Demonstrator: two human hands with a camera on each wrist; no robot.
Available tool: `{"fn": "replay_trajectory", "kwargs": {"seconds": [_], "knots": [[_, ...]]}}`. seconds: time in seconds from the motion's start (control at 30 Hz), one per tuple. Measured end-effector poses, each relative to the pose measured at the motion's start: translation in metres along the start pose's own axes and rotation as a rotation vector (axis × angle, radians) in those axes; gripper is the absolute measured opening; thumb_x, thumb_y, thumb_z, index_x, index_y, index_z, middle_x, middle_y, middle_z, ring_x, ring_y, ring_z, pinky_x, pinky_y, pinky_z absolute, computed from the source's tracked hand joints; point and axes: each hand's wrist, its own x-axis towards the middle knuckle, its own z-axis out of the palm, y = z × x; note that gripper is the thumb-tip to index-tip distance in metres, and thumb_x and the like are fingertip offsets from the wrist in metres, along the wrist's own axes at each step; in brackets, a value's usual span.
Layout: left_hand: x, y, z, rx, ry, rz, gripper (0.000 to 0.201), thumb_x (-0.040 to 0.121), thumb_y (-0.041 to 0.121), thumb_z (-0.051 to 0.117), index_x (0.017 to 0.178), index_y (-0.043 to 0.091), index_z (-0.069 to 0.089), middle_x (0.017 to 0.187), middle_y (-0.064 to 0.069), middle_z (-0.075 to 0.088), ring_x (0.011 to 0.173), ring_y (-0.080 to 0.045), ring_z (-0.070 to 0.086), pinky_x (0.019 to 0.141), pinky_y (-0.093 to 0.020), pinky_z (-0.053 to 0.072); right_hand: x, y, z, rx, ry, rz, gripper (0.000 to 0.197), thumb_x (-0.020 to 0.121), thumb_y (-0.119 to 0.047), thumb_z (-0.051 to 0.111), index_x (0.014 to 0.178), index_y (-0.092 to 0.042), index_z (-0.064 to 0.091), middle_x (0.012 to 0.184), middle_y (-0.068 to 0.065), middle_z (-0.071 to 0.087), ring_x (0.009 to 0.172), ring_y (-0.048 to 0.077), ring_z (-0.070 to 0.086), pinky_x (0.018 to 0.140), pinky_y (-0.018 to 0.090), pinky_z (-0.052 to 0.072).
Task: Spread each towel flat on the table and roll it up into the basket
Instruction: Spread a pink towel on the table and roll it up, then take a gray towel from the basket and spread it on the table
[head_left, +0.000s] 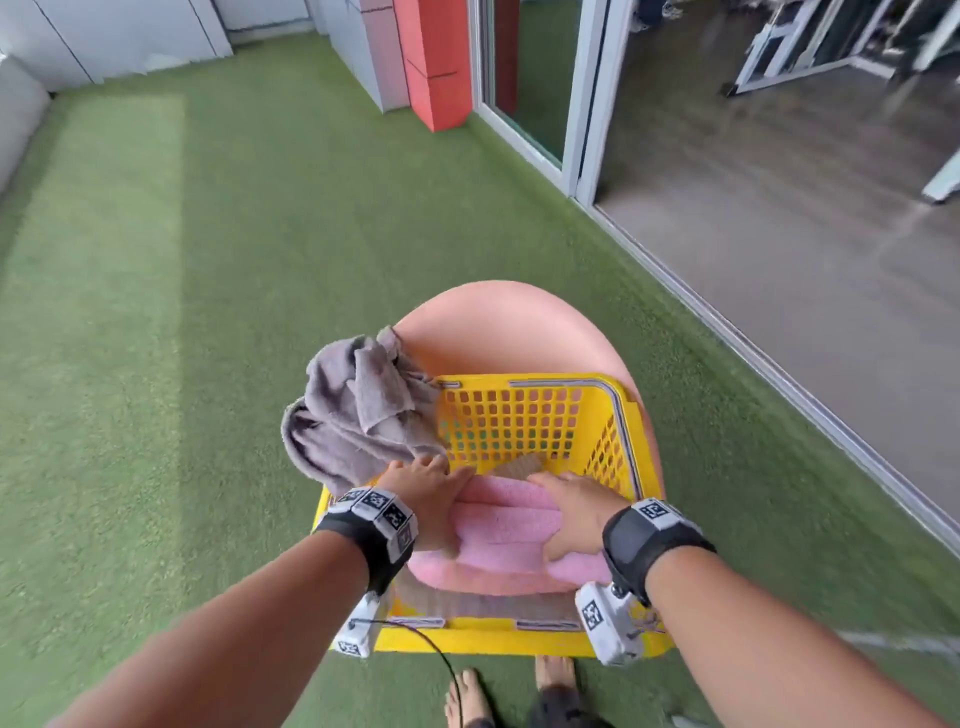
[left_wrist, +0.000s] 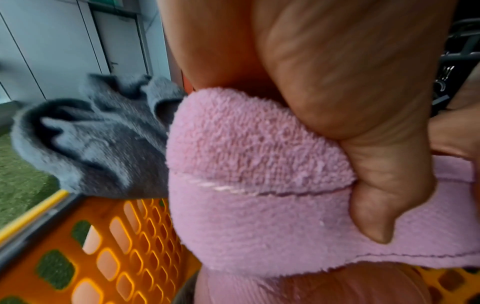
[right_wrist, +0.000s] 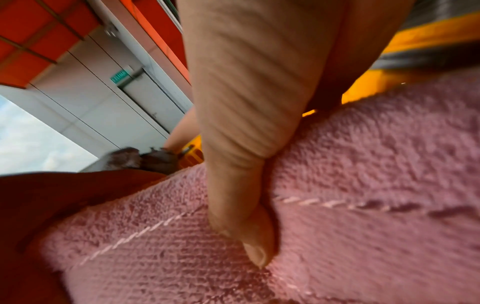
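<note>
Pink terry cloth, rolled into a thick bundle: the pink towel (head_left: 506, 525) lies inside the yellow basket (head_left: 535, 415), at the near end, held at both ends. Left hand (head_left: 426, 501) grips the roll's left end, thumb (left_wrist: 374, 201) pressed into the pile and fingers curled round it. Right hand (head_left: 576, 514) clasps the right end likewise, its thumb (right_wrist: 241, 205) dug into the cloth beside a stitched hem line.

Basket: one, rectangular, with perforated walls and a grey wire handle folded along the far and right rim. It stands on a round, peach-coloured surface (head_left: 509, 322); its near edge overhangs that surface toward the person, while a crescent of the surface shows bare beyond the far wall.

Grey towel (head_left: 358, 410): one, crumpled and unrolled, draped over the basket's far-left corner and hanging outside the left wall, just beside the left hand's fingers.

Towels counted: two, one pink and rolled, one grey and loose. A patch of brownish fabric (head_left: 519, 465) shows on the basket floor beyond the pink roll; what it is cannot be told.

Surroundings: green artificial turf (head_left: 182, 312) lies open on the left and far sides. To the right, a sliding-door track (head_left: 779, 384) runs diagonally, well apart from the basket. Two bare feet (head_left: 467, 696) stand on the turf below the basket's near edge.
</note>
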Motion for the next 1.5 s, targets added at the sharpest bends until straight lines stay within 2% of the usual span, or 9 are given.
{"fn": "replay_trajectory", "kwargs": {"seconds": [0.23,0.5,0.73,0.83,0.97,1.1,1.23,1.4,1.5], "knots": [[0.038,0.02,0.044,0.019,-0.066,-0.005,0.089,0.064,0.064,0.065,0.138,0.028,0.032,0.128,-0.004,0.046,0.12,-0.028,0.042,0.097,-0.05,0.037,0.054,0.027,0.032,-0.063,-0.163,0.062,0.121,0.057,-0.047,0.086,0.155,-0.036,0.016,0.15,0.003,0.035,0.134,0.028,0.039,0.103,0.047,0.046],[0.077,0.0,0.041,-0.027,-0.016,-0.058,0.083,0.061,0.065,0.06,0.134,0.028,0.04,0.121,-0.003,0.049,0.115,-0.028,0.045,0.094,-0.049,0.039,0.094,0.037,0.018,-0.034,-0.071,0.071,0.113,0.062,-0.045,0.085,0.154,-0.033,0.02,0.147,0.001,0.038,0.134,0.027,0.039,0.104,0.044,0.045],[0.132,-0.023,0.049,-0.119,0.007,-0.097,0.086,0.068,0.051,0.067,0.142,0.026,0.03,0.13,-0.002,0.045,0.124,-0.026,0.042,0.095,-0.047,0.043,0.147,0.043,-0.012,-0.148,-0.013,0.089,0.106,0.065,-0.046,0.082,0.153,-0.032,0.023,0.149,0.003,0.039,0.134,0.03,0.041,0.105,0.048,0.042],[0.144,-0.026,0.064,-0.117,0.012,-0.134,0.078,0.079,0.047,0.065,0.145,0.022,0.03,0.138,-0.003,0.042,0.13,-0.026,0.038,0.101,-0.047,0.04,0.164,0.043,-0.01,-0.236,0.022,0.077,0.091,0.07,-0.038,0.076,0.148,-0.033,0.029,0.141,0.003,0.048,0.127,0.03,0.048,0.102,0.049,0.043],[0.146,-0.028,0.08,-0.122,-0.044,-0.189,0.053,0.084,0.023,0.061,0.134,0.02,0.043,0.14,-0.004,0.043,0.131,-0.028,0.038,0.103,-0.042,0.038,0.171,0.041,-0.003,-0.207,0.002,0.123,0.071,0.082,-0.012,0.061,0.147,-0.03,0.038,0.143,0.005,0.047,0.133,0.031,0.044,0.104,0.049,0.044],[0.132,-0.028,0.081,-0.207,-0.078,-0.174,0.049,0.086,0.031,0.058,0.133,0.022,0.049,0.141,-0.003,0.045,0.132,-0.028,0.039,0.103,-0.042,0.041,0.161,0.037,0.004,-0.097,-0.016,0.124,0.057,0.086,-0.03,0.065,0.139,-0.018,0.051,0.141,0.006,0.05,0.128,0.03,0.047,0.1,0.045,0.048],[0.099,-0.032,0.058,-0.374,0.111,-0.12,0.036,0.088,0.039,0.057,0.122,0.028,0.062,0.126,0.004,0.057,0.121,-0.021,0.046,0.093,-0.039,0.049,0.142,0.011,-0.001,0.067,0.072,0.092,0.045,0.081,-0.037,0.064,0.123,-0.022,0.062,0.123,0.005,0.061,0.109,0.026,0.059,0.085,0.039,0.053],[0.053,-0.066,0.022,-0.363,0.478,-0.178,0.014,0.077,0.037,0.07,0.09,0.033,0.071,0.087,0.011,0.06,0.091,-0.017,0.056,0.067,-0.028,0.053,0.132,-0.044,-0.032,0.216,0.213,-0.09,0.032,0.084,-0.033,0.067,0.115,-0.024,0.067,0.111,-0.004,0.068,0.1,0.019,0.062,0.085,0.033,0.052],[0.039,-0.099,0.009,-0.387,0.59,-0.251,0.016,0.078,0.039,0.058,0.086,0.03,0.069,0.084,0.008,0.058,0.088,-0.021,0.053,0.072,-0.034,0.052,0.142,-0.081,-0.049,0.316,0.259,-0.133,0.021,0.083,-0.033,0.069,0.104,-0.026,0.07,0.096,-0.008,0.07,0.089,0.017,0.064,0.08,0.033,0.053]]}}
